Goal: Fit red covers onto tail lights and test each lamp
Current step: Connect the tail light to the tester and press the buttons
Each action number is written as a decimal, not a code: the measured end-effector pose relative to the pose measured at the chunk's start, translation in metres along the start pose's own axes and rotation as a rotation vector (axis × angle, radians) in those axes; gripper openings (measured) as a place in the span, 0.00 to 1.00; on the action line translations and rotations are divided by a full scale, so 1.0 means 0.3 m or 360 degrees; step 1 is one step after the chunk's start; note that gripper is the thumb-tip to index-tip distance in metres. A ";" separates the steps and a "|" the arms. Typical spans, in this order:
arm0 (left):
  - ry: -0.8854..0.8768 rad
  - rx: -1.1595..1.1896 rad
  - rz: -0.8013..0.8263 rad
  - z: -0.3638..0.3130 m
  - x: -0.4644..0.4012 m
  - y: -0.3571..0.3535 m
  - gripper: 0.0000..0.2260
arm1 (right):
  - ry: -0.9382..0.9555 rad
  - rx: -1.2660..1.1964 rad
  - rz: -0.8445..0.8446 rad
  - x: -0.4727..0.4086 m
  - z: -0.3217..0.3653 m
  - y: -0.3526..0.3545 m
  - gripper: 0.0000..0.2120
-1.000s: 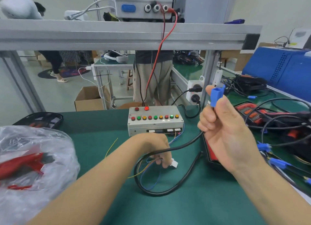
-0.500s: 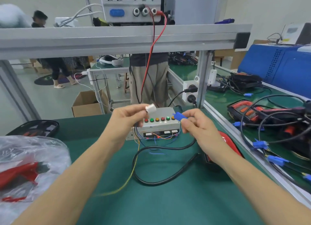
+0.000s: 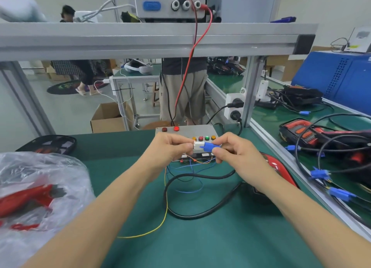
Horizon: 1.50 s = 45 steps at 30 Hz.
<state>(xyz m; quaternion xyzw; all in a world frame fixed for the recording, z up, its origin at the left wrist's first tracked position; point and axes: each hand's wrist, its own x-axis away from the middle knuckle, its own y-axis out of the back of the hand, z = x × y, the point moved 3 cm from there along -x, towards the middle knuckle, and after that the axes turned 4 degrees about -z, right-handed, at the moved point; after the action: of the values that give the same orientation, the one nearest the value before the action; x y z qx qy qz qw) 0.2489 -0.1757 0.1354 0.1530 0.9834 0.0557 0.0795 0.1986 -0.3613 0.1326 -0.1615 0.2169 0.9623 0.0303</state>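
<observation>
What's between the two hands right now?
Head view: a white connector pinched by the left hand meets a blue connector held by the right hand.

Bright, even overhead light fills the room, leaving only faint shadows on the green counter (image 3: 200, 237). Wide-angle bending bows the aluminium beam (image 3: 140, 38) and stretches the forearms at the lower corners. The plastic bag (image 3: 40, 187) (lower left) glares white and looks soft.

Tester box (image 3: 186, 132) centre-rear on bench (image 3: 200, 237); bag (image 3: 40, 187) left; tail light (image 3: 281, 171) right; cable loop (image 3: 200, 213) before box.
</observation>
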 end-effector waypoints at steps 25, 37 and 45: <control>0.0043 -0.0854 0.0202 0.079 -0.085 0.057 0.23 | -0.0186 0.0976 -0.0142 -0.009 -0.077 -0.023 0.16; -0.0194 -0.2181 -0.0220 0.073 -0.146 0.062 0.17 | -0.0397 0.1065 -0.0408 0.140 -0.110 0.231 0.21; -0.1004 -0.2349 0.0640 0.140 -0.005 0.059 0.21 | -0.1003 0.0692 -0.0179 0.300 -0.195 0.302 0.59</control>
<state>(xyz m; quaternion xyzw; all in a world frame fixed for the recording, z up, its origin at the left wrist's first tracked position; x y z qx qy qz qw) 0.2629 -0.1558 0.0966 0.2429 0.5794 0.6548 0.4203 0.1191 -0.4693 0.0903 0.1407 0.3867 0.8931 0.1818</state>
